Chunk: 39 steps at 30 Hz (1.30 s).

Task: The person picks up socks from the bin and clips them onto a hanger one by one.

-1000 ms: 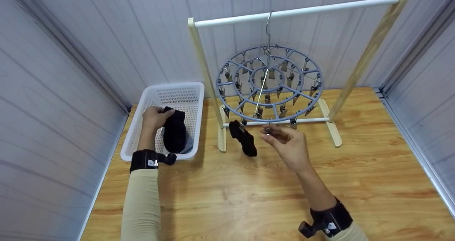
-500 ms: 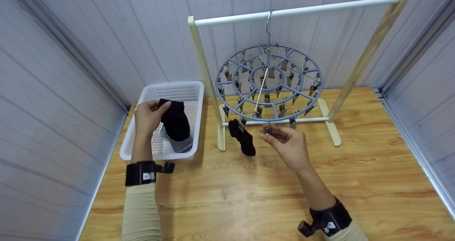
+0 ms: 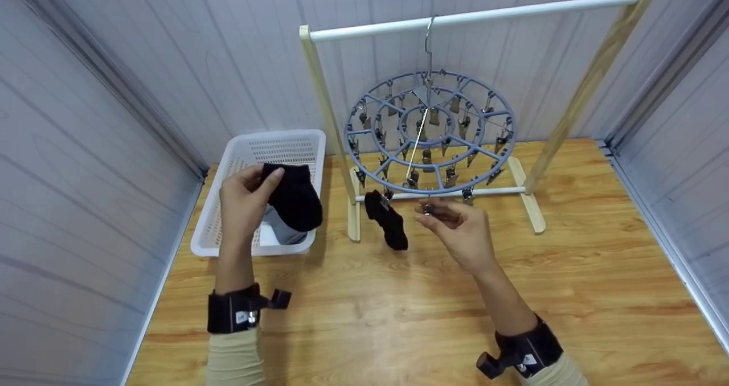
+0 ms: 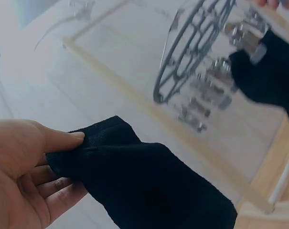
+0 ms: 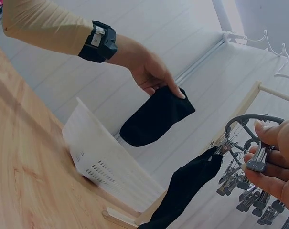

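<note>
Between thumb and fingers, my left hand (image 3: 244, 204) pinches a black sock (image 3: 295, 199) by its cuff; the sock hangs down over the basket's right side. My right hand (image 3: 464, 232) grips a metal clip (image 5: 260, 158) at the front rim of a round blue-grey drying hanger (image 3: 364, 172). Another black sock (image 3: 387, 222) hangs from a neighbouring clip, just left of my right hand. In the left wrist view the held sock (image 4: 149, 176) droops to the right, apart from the hanger.
A white perforated basket (image 3: 202, 226) stands left on the wooden floor (image 3: 364, 317), with grey cloth (image 3: 279, 229) inside. The hanger hooks onto the white bar (image 3: 512, 13) of a wooden-legged rack (image 3: 592, 84). Walls rise at the back and both sides.
My left hand has lifted the black sock up from inside the basket and brought it nearer and to the right. My right hand stays at the same clip.
</note>
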Motion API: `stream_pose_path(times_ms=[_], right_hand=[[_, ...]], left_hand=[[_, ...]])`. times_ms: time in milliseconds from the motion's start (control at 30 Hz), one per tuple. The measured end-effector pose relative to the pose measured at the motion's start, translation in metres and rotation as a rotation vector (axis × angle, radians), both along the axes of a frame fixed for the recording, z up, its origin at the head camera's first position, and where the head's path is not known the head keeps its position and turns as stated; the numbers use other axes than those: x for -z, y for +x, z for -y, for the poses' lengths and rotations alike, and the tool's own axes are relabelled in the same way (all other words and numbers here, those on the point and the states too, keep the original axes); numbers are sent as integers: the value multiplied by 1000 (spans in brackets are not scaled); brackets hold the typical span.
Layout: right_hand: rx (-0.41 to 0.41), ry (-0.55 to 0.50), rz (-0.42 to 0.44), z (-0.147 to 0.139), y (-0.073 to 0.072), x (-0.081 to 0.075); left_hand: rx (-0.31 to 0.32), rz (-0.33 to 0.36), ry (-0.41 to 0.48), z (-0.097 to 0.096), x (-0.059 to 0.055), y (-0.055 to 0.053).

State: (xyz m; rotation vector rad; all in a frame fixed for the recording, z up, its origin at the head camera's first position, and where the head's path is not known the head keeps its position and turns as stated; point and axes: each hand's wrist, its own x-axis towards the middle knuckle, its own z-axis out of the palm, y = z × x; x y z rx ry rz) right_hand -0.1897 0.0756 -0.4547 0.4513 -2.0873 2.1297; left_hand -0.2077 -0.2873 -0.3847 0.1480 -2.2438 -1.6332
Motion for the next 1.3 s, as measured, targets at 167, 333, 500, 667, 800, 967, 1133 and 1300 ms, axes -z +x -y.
stream_pose_path(times_ms=[167,333,500,667,800,967,1133,1300], right_hand=[[2,3,-3,-1,0,1],[1,-5,-4,-1,0,2],[-1,-13,-5,0,0,3],[-1,-4,-4,0,0,4],[10,-2,-2,0,0,4],[2,-5,-13,0,-1,5],[-1,-10,-19,0,0,6],[10,-2,-19,0,0,6]], left_hand=[[7,-66,33,-9,17,9],[21,-82,35,-24,25,19],[33,-70,70,-39,35,28],[71,-49,124,-53,43,35],[111,-62,132,-62,49,38],[150,-81,146,-71,57,41],[182,-52,176,-79,63,42],[197,-18,180,-85,68,44]])
